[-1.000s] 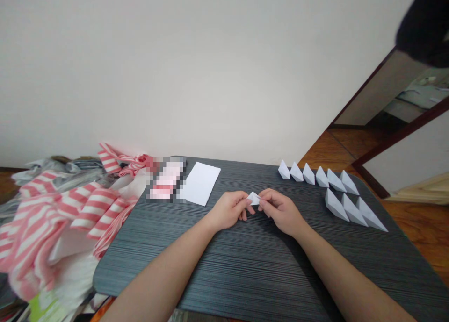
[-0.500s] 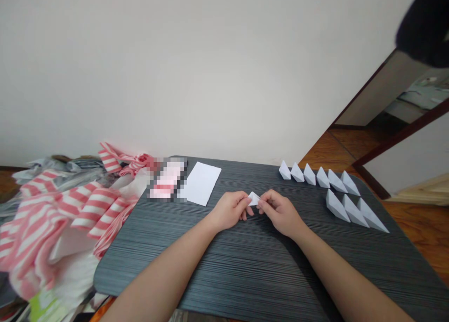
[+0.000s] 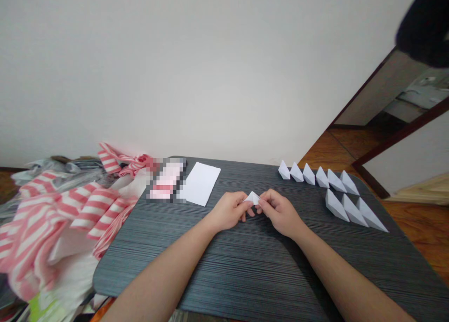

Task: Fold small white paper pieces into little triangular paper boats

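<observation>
A small folded white paper (image 3: 253, 197) with a pointed top is held above the dark table (image 3: 224, 261). My left hand (image 3: 229, 211) pinches its left side between thumb and fingers. On the opposite side, my right hand (image 3: 278, 211) grips the paper's right edge with thumb and fingertips. Its lower part is partly hidden by my fingers. Several folded white paper boats (image 3: 339, 180) stand in a back row at the right, with 3 more paper boats (image 3: 355, 211) in front of them.
White paper sheets (image 3: 201, 184) lie at the table's back left, beside a pixelated pink and black object (image 3: 164, 179). Red-and-white striped cloth (image 3: 84, 205) is heaped left of the table. A pale wall (image 3: 210, 79) rises behind. At upper right hangs a dark, blurred shape (image 3: 426, 27).
My left thumb has shifted slightly on the folded paper, and more of the paper's left side shows. Both hands stay in nearly the same place.
</observation>
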A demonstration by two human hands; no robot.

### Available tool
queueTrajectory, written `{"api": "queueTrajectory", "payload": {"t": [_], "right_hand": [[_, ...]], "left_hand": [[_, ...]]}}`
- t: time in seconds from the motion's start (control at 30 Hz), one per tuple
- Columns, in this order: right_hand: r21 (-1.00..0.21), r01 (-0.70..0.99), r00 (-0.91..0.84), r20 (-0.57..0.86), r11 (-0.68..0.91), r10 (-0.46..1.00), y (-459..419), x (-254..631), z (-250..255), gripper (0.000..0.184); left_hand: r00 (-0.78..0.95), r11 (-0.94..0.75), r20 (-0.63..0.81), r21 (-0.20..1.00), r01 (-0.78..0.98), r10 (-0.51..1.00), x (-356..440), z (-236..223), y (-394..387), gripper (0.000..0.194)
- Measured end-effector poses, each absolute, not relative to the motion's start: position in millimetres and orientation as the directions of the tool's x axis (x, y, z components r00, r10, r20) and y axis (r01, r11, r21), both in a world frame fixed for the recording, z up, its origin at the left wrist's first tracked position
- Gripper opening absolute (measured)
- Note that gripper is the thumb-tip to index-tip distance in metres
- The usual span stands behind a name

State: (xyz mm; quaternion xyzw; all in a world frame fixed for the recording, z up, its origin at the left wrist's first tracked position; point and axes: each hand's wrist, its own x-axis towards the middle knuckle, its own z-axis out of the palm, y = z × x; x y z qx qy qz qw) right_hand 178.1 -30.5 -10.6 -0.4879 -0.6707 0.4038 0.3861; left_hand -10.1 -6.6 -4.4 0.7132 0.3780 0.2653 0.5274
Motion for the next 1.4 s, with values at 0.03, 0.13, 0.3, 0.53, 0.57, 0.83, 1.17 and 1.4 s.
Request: {"api": "queueTrajectory", "payload": {"t": [0.03,0.13,0.3,0.53,0.57,0.83,1.17,1.4], "right_hand": [[-0.92,0.337,-0.227,0.13,0.203,0.965,-30.5,177.8,-10.9,0.015],[-0.913,0.336,-0.235,0.158,0.233,0.959,-30.6,177.3,-10.6,0.014],[-0.894,0.363,-0.269,0.168,0.261,0.949,-31.6,177.0,-9.4,0.014],[-0.946,0.276,-0.254,0.1,0.171,0.962,-30.6,175.4,-12.3,0.013],[-0.948,0.277,-0.252,0.084,0.155,0.964,-30.3,175.6,-11.9,0.014],[-0.878,0.458,-0.322,-0.017,0.14,0.947,-31.1,176.9,-3.6,0.031],[-0.865,0.471,-0.341,0.001,0.171,0.94,-29.6,177.4,-3.7,0.028],[-0.817,0.526,-0.34,0.051,0.235,0.939,-31.0,176.5,-2.8,0.027]], "left_hand": [[0.572,-0.153,-0.022,0.955,0.256,0.82,-10.0,-4.6,-6.4,0.032],[0.575,-0.139,-0.029,0.959,0.246,0.817,-9.9,-4.3,-5.6,0.03],[0.602,-0.177,-0.004,0.954,0.242,0.798,-10.4,-0.7,-5.9,0.03],[0.576,-0.173,-0.013,0.948,0.267,0.817,-10.9,-0.6,-6.8,0.034],[0.571,-0.172,-0.012,0.948,0.268,0.821,-10.9,-0.8,-6.8,0.034],[0.562,-0.187,0.002,0.944,0.271,0.827,-11.5,0.4,-7.1,0.03],[0.544,-0.159,-0.024,0.945,0.286,0.838,-11.4,-4.6,-6.0,0.033],[0.549,-0.155,-0.031,0.945,0.289,0.835,-10.6,-4.0,-6.0,0.033]]}}
